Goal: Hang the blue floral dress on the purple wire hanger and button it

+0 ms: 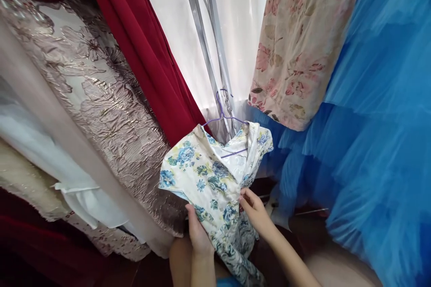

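A white dress with blue and green flowers point(205, 184) hangs by its shoulders on a thin purple hanger point(222, 114). Its V-shaped neckline faces me, and the skirt trails down toward my lap. At the waist's left side, my left hand point(200, 235) grips the dress, thumb up along the edge and the other fingers hidden behind the cloth. My right hand point(255, 212) pinches the fabric just under the point of the neckline between thumb and fingers. The hanger's hook sits by the grey metal stand bars point(206, 31); whether it hangs on them I cannot tell.
Long garments crowd both sides: a dark red one point(141, 45) and a shiny pinkish embossed one point(111, 98) on the left. To the right hang a beige dress with pink flowers point(296, 54) and a full blue tulle skirt point(387, 112). Behind is a white curtain point(168, 4).
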Available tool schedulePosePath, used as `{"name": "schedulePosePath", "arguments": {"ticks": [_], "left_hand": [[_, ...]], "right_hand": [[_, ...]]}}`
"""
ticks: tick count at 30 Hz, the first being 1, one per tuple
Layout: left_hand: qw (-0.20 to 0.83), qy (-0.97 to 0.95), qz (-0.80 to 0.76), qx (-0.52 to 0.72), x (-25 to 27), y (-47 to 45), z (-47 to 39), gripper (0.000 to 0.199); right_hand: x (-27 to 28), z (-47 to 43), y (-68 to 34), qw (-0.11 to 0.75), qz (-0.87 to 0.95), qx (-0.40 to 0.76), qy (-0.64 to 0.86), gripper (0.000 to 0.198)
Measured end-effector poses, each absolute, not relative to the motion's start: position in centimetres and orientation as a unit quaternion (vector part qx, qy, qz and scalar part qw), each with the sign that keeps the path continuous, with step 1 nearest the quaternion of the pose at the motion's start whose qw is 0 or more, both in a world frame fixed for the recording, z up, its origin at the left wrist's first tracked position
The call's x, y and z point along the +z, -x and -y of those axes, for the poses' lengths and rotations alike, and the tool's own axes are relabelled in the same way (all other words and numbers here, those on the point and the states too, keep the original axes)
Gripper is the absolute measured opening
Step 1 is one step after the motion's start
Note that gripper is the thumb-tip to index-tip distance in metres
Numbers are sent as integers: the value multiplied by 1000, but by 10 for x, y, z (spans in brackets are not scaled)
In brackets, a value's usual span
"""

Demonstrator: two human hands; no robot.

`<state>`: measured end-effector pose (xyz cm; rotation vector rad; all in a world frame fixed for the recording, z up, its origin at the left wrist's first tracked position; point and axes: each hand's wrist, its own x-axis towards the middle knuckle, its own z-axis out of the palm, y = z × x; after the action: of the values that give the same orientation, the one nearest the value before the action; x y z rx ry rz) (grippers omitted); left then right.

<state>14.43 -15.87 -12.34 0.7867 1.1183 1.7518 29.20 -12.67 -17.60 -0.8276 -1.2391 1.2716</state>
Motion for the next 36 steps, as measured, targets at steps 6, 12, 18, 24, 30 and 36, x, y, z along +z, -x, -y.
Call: {"name": "schedulePosePath", "arguments": {"ticks": [6, 12, 18, 24, 30, 36], "left_hand": [[347, -305, -545, 700, -131, -147, 158, 76], [78, -638, -491, 588, -123, -167, 163, 48], [261, -746, -407, 458, -130, -194, 172, 30], [259, -719, -405, 502, -138, -195, 172, 23], [269, -711, -404, 509, -139, -199, 174, 22], [252, -703, -418, 518, -138, -208, 178, 22]], "right_hand": [[-181, 145, -311, 513, 529, 533, 416, 36], [-163, 165, -339, 471, 546, 530, 446, 36], [-141, 179, -344, 488, 560, 500, 446, 35], [-129, 190, -357, 456, 615, 479, 431, 12], [-144, 183, -352, 489, 613, 431, 447, 7], [-151, 181, -348, 506, 595, 443, 439, 21]]}}
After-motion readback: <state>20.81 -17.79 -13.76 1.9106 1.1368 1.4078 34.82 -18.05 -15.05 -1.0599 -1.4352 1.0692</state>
